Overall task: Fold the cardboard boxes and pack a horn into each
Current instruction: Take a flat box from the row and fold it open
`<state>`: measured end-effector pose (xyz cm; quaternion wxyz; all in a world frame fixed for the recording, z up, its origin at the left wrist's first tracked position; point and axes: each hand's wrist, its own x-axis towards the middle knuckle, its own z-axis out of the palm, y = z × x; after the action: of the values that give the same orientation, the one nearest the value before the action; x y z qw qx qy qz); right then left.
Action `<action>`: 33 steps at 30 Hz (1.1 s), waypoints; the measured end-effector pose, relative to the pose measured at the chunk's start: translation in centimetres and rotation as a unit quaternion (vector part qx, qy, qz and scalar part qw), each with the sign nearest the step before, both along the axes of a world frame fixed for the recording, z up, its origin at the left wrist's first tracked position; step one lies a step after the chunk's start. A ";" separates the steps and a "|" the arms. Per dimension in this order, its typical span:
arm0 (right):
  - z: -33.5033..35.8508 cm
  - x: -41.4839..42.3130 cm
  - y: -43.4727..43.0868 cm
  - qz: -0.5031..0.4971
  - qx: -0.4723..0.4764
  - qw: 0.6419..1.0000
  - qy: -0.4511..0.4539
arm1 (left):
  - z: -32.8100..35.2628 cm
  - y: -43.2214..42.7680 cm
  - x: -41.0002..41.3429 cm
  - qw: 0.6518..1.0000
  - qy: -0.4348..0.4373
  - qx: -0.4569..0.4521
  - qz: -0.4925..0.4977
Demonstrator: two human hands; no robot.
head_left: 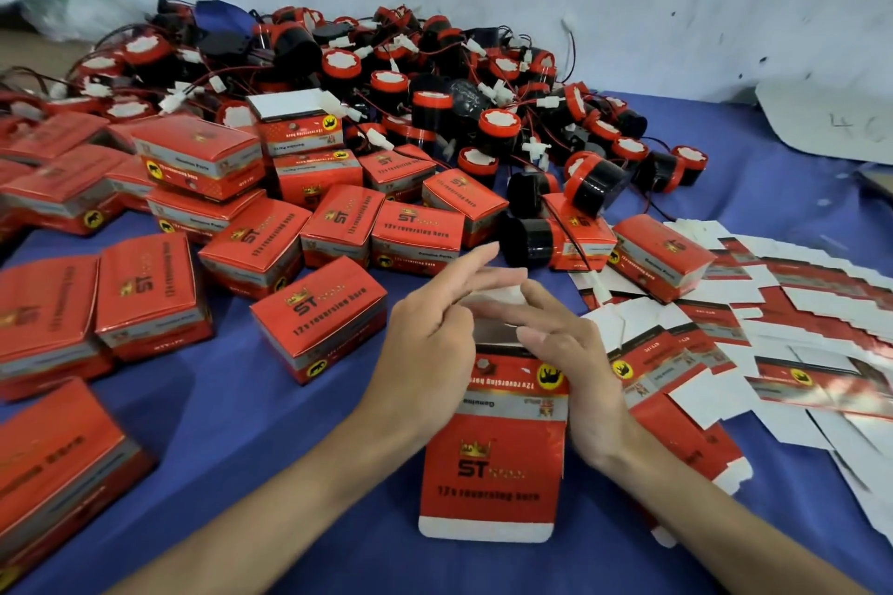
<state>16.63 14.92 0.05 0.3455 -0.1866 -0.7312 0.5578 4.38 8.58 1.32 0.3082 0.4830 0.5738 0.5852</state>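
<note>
The half-folded box point(490, 464) is showing a gold crown over "ST" and, below it, "12v reversing horn" in black on red. Its upper panel is carrying the same line upside down, with "Genuine" on a grey band. A closed box point(319, 319) on the desk point(232, 401) is also bearing "ST" and "12v reversing horn". A farther box point(418, 232) is adding "Genuine Parts" on its grey strip, as is a stacked box point(203, 159). A white sheet point(831, 121) is carrying a faint handwritten "4" beside a second, unreadable mark.
</note>
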 end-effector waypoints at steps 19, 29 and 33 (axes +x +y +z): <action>-0.6 -0.3 -0.3 -0.198 0.087 0.973 0.076 | -0.7 -1.1 0.7 0.980 -0.001 0.154 0.124; -0.6 -0.4 -0.1 -0.210 0.136 0.963 0.101 | -0.9 -1.3 1.1 0.985 -0.013 0.143 0.098; -0.6 -0.3 -0.2 -0.224 0.130 0.961 0.102 | -1.1 -1.3 1.2 0.986 0.003 0.127 0.110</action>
<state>16.30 14.71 -0.59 0.5554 -0.2410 -0.6981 0.3822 5.60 7.28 0.22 0.1765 0.4539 0.5457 0.6820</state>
